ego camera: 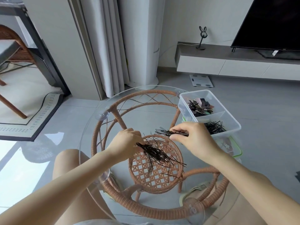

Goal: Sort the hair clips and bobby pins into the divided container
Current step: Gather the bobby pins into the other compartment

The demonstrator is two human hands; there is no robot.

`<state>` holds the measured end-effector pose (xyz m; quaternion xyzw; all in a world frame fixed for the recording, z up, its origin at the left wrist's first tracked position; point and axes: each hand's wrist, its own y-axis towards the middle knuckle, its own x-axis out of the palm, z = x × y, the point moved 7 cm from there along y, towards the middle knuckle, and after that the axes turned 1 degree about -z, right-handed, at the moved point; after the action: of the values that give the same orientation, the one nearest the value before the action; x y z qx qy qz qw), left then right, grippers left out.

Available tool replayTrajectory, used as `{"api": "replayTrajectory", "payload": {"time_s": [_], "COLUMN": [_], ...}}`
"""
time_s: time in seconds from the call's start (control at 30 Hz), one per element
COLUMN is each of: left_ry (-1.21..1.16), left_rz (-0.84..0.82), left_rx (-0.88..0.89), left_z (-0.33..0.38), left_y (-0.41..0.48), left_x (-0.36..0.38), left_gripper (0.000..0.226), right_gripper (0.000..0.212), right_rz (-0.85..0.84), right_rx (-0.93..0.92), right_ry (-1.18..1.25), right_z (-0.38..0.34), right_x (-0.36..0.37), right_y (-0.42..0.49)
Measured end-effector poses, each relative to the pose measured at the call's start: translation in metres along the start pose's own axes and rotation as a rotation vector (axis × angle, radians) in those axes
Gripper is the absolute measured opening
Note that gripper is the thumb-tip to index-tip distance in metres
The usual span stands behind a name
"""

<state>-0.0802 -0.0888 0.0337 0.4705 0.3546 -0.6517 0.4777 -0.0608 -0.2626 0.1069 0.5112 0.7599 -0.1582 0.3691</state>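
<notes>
I'm looking down through a round glass worktop [82, 138] on a wicker frame [113, 200], over a grey tiled floor, with a pale curtain [105, 46] at the far left and a dark television [272, 21] on a low cabinet at the far right. My left hand [125, 142] has its fingers curled round one end of a dark bundle of bobby pins [155, 155], whose free ends fan out to the right and toward me on the glass. My right hand [193, 138] pinches a smaller bunch of pins [168, 133] between thumb and fingers, their tips pointing left, just above the glass. A few loose pins [172, 175] lie nearer, apart from both hands. The clear divided container [233, 122] stands at the far right edge of the worktop, just beyond my right hand; its far compartment holds the hair clips [201, 105], its near one a heap of sorted bobby pins [214, 128]. A green-rimmed lid [237, 153] lies just beside it
</notes>
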Motion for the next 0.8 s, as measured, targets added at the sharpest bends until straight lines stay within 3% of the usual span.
{"api": "replayTrajectory", "payload": {"time_s": [0.23, 0.5, 0.67, 0.8], "left_ry": [0.215, 0.368, 0.261, 0.178], "left_rz": [0.063, 0.026, 0.02, -0.032], "left_rx": [0.235, 0.318, 0.192, 0.077], "left_z": [0.008, 0.013, 0.003, -0.004], "left_y": [0.006, 0.006, 0.008, 0.013], "left_x": [-0.005, 0.009, 0.015, 0.01], "left_gripper": [0.013, 0.017, 0.004, 0.024], "right_gripper": [0.018, 0.018, 0.022, 0.024], "right_rz": [0.033, -0.199, -0.351, -0.345], "right_rx": [0.067, 0.211, 0.226, 0.205], "right_ry": [0.027, -0.394, -0.42, -0.408], "right_z": [0.019, 0.083, 0.102, 0.104], "right_x": [-0.07, -0.105, -0.077, -0.065], "right_y": [0.014, 0.045, 0.048, 0.044]}}
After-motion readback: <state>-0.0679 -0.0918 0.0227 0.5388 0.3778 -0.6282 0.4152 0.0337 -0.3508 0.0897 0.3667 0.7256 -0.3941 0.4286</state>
